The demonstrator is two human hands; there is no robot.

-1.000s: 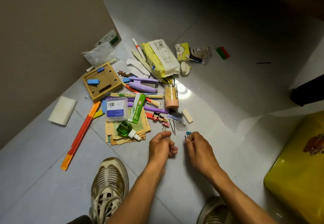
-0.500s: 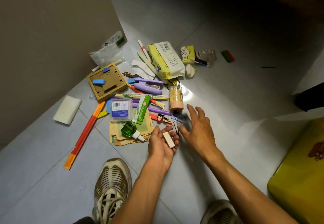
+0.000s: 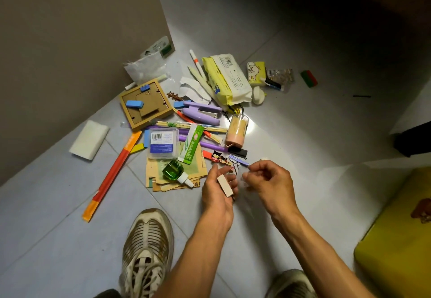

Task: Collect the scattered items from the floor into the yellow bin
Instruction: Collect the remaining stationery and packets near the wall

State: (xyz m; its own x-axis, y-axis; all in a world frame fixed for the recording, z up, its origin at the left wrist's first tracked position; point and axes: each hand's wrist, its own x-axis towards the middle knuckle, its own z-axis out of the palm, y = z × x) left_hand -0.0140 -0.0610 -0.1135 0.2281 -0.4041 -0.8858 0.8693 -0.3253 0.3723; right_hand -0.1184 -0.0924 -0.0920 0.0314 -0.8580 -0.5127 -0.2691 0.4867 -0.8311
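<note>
The scattered items lie in a pile on the grey tiled floor [image 3: 303, 134], among them a purple stapler [image 3: 203, 113], a clear plastic box [image 3: 162, 143], a green bottle [image 3: 173, 169] and a yellow wipes pack [image 3: 225, 76]. My left hand [image 3: 219, 190] is palm up at the pile's near edge, fingers cupped under a beige eraser block [image 3: 225, 185]. Just to its right, my right hand [image 3: 270, 181] has curled fingers and pinches the end of a small purple clip [image 3: 239, 160]. A corner of the yellow bin [image 3: 396, 239] shows at the lower right.
A wall corner [image 3: 93, 29] rises at the left behind the pile. A wooden frame [image 3: 144, 104], an orange ruler [image 3: 112, 176] and a white sponge [image 3: 89, 139] lie to the left. A red-green eraser [image 3: 309, 78] lies apart at the back. My shoes [image 3: 147, 251] stand near.
My left hand turned palm up with the beige block on it. My right hand reached into the pile, then drew back with curled fingers pinching the clip.
</note>
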